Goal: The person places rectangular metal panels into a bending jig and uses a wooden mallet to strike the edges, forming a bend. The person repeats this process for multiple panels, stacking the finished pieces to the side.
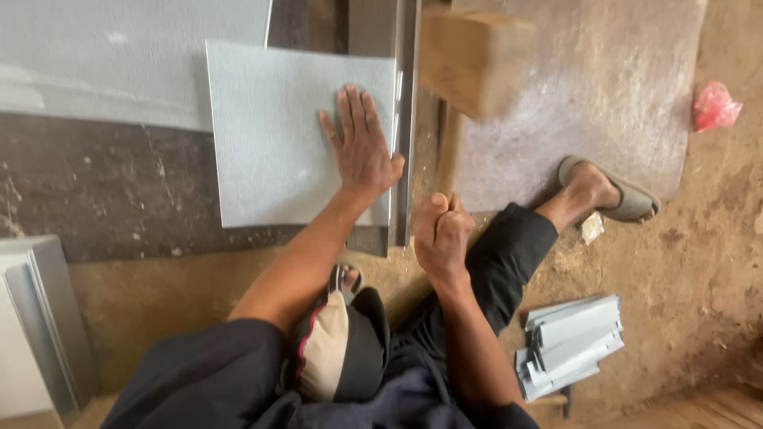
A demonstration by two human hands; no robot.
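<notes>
My left hand (362,147) lies flat, fingers spread, on a square grey metal sheet (274,135). The sheet's right edge rests against a long steel bar (407,119) on the floor. My right hand (442,234) is closed round the wooden handle (450,151) of a mallet. The mallet's large wooden head (473,59) hangs blurred above the bar, just right of the sheet's edge.
A bigger grey sheet (119,56) lies at the upper left and a shiny sheet (604,87) at the upper right. Folded metal strips (568,345) are stacked at the lower right, more metal pieces (36,326) at the left edge. My sandalled foot (608,191) rests on dirt beside a pink bag (714,105).
</notes>
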